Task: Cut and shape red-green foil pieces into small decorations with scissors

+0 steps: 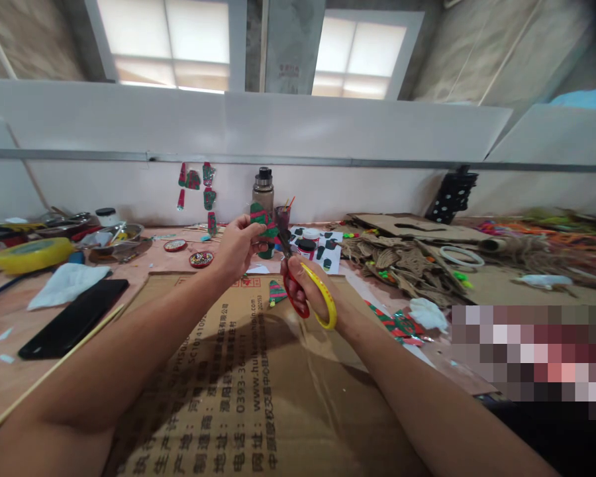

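Observation:
My left hand point(243, 248) pinches a green and red patterned piece point(262, 217) upright above the far edge of the cardboard point(218, 397). In my right hand point(305, 288) is a pair of scissors point(296, 301) with red and yellow handles. The dark blades point up toward the lower right edge of the piece; whether they touch it is too small to tell. Below, on the cardboard, lies a small green and pink striped scrap point(277, 292).
A bottle point(263, 182) stands behind my hands. At left are a black phone point(74, 319), yellow tape point(34, 256) and metal bowls. Right of the cardboard lie more patterned pieces point(402, 324), white tissue point(428, 314) and coiled brown rope point(402, 258).

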### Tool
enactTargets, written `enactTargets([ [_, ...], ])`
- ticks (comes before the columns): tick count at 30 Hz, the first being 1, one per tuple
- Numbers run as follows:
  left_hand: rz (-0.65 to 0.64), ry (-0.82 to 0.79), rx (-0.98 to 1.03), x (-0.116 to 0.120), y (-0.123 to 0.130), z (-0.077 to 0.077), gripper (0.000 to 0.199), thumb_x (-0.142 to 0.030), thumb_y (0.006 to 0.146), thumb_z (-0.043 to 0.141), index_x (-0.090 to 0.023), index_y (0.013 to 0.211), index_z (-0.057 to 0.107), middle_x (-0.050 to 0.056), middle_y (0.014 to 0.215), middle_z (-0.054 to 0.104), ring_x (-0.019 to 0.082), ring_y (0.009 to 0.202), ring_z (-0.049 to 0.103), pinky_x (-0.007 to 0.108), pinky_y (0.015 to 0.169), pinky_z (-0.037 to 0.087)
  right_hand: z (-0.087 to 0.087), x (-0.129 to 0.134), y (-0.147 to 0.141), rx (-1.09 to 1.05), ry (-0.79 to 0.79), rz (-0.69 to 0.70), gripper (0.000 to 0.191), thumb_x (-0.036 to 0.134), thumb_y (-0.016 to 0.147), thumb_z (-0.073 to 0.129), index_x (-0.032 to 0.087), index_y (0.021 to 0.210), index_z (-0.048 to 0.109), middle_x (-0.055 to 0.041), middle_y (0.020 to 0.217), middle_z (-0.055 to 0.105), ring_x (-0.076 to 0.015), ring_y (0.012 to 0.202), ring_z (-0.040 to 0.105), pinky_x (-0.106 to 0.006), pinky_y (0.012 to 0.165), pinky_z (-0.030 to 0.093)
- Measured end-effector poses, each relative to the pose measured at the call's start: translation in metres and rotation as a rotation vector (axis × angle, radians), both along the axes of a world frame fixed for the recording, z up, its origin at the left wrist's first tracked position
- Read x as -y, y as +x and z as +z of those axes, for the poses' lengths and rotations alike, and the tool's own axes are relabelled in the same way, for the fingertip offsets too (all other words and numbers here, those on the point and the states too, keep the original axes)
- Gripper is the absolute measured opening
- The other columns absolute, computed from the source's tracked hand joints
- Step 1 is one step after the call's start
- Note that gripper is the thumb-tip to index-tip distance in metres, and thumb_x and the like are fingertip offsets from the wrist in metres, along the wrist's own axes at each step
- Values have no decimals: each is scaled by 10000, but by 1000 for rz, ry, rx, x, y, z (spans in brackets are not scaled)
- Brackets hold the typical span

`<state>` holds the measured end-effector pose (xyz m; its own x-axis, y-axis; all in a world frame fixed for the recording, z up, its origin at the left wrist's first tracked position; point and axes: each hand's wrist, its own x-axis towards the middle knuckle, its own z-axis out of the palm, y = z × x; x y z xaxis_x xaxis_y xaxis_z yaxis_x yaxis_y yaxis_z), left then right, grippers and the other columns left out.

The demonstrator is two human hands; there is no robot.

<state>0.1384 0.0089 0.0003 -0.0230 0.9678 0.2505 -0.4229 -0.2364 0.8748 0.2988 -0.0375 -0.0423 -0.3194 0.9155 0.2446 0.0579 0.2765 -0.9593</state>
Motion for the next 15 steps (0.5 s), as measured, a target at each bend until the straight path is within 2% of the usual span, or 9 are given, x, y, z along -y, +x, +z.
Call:
enactTargets([
  [10, 6, -8, 10, 3, 2, 1, 245, -119, 659, 756, -184, 748, 537, -6, 715, 661, 124, 574, 630, 237, 522, 466, 3, 2, -1, -40, -75, -3, 732, 955, 680, 573, 255, 831, 415, 108, 515, 395, -69, 357, 307, -206, 319, 295],
  [15, -5, -4, 22, 3, 2, 1, 239, -122, 655, 752, -182, 748, 540, -2, 713, 666, 128, 583, 635, 240, 531, 464, 1, 0, -1, -39, -58, -5, 762, 979, 661, 551, 248, 827, 414, 101, 535, 407, -67, 379, 318, -200, 329, 286],
])
